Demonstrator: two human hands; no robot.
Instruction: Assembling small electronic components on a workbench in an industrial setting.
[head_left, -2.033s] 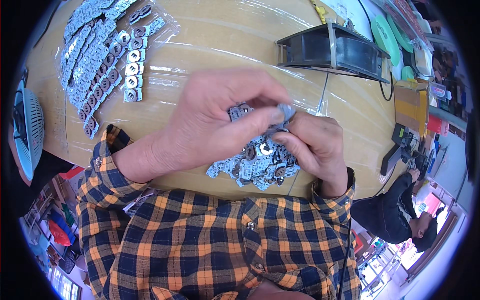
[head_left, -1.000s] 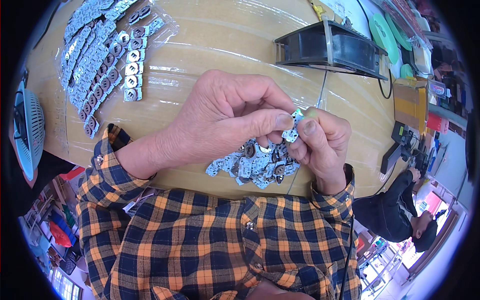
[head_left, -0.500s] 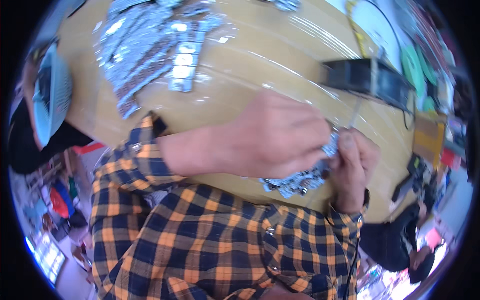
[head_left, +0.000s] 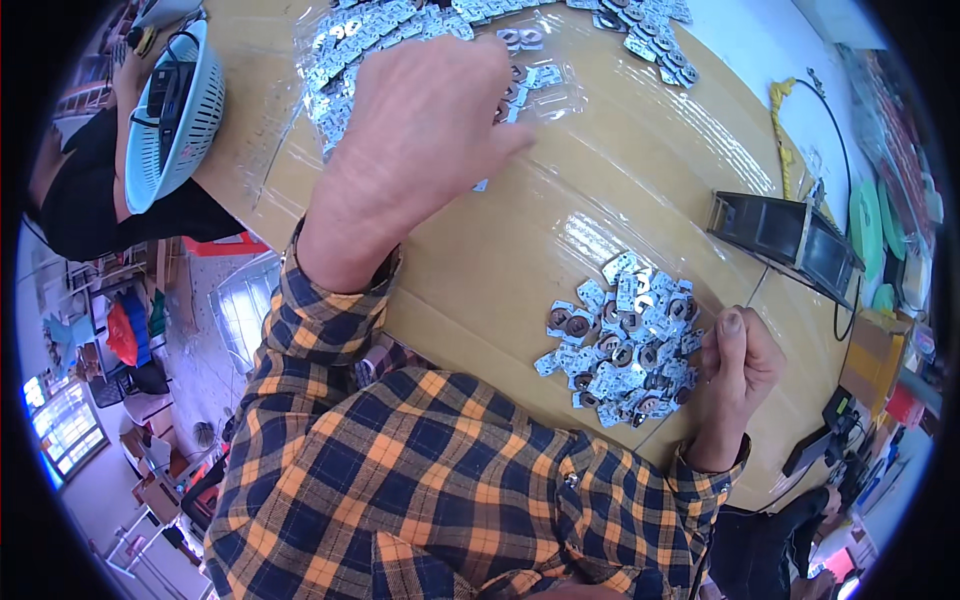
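Observation:
My left hand [head_left: 430, 120] reaches over the rows of small silvery plates with brown round centres [head_left: 345, 45], back of the hand upward. Its thumb sticks out to the right beside a few of these pieces; the other fingers are hidden beneath the hand. A loose heap of the same small plates [head_left: 625, 345] lies on the table close to my body. Against the heap's right side rests my right hand [head_left: 742, 362], closed, thumb pressed over curled fingers. Whatever it may hold cannot be made out.
The brown table [head_left: 480, 300] has clear film over parts of it. A black metal frame [head_left: 790, 240] stands to the right, near a yellow strap [head_left: 782, 135] and a cardboard box [head_left: 875, 360]. More plates [head_left: 650, 35] lie at the far side. At left, a person holds a light-blue basket [head_left: 205, 120].
My left hand has moved from beside my right hand, away to the far left, over the laid-out rows. The right hand stays by the heap. The whole view has shifted.

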